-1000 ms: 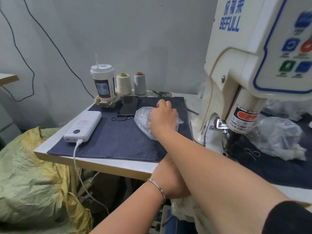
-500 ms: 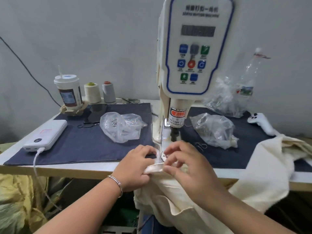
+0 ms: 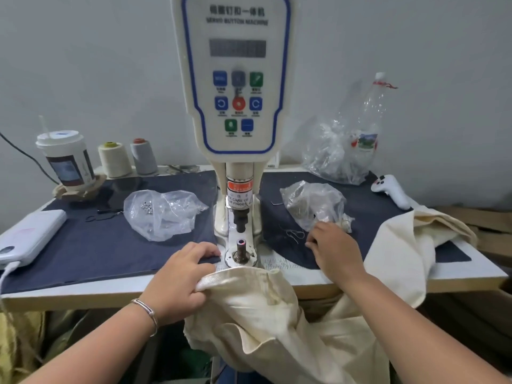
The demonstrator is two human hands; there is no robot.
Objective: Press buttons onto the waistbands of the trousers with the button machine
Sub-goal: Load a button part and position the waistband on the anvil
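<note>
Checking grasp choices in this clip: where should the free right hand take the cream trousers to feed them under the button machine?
Probably the folded waistband edge, right of the post, pinched from the near side, mirroring the left hand gripping its left end. That edge lies flat and thick before the post; the rest hangs loose.

The right hand (image 3: 333, 249), which half a second ago pinches the cream trousers (image 3: 266, 306) together with the left hand (image 3: 180, 275) at the button machine (image 3: 240, 246), now lies apart on the dark cloth beside the right-hand plastic bag (image 3: 313, 205). The lower die, covered then, now stands exposed.
</note>
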